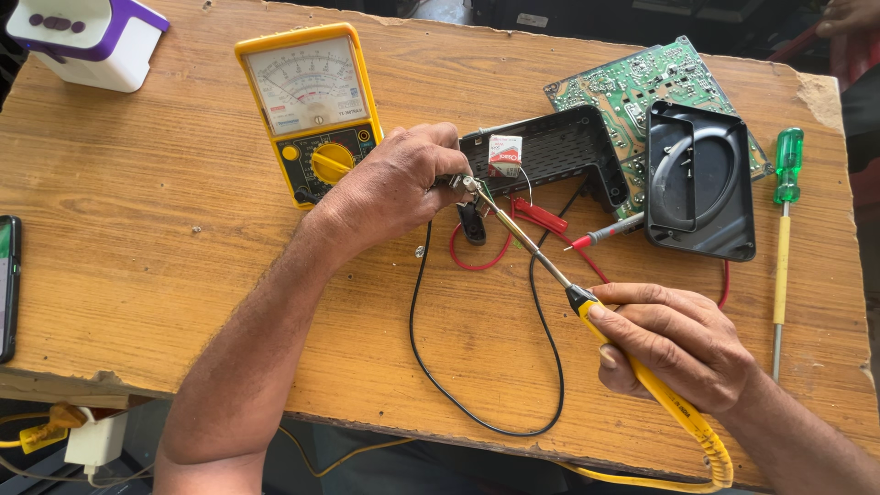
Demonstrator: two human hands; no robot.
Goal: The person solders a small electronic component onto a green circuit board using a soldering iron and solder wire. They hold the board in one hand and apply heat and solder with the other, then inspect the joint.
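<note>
My right hand [674, 344] grips a yellow-handled soldering iron [632, 362] whose metal tip reaches up-left to a small metal part [467, 183]. That part is pinched in the fingers of my left hand [394, 183], just left of a black plastic housing [550, 151]. Inside the housing sits a small white and red component [504, 154]. Black wire [486, 367] and red wire [477, 261] loop on the wooden table [165, 229] below my hands.
A yellow analog multimeter [312, 110] lies behind my left hand. A green circuit board [642, 78] and a black cover [701, 179] sit at back right, a green-handled screwdriver [782, 229] beside them. A red probe [605, 234], a phone [7, 284] at left and a white-purple device [92, 37] are also present.
</note>
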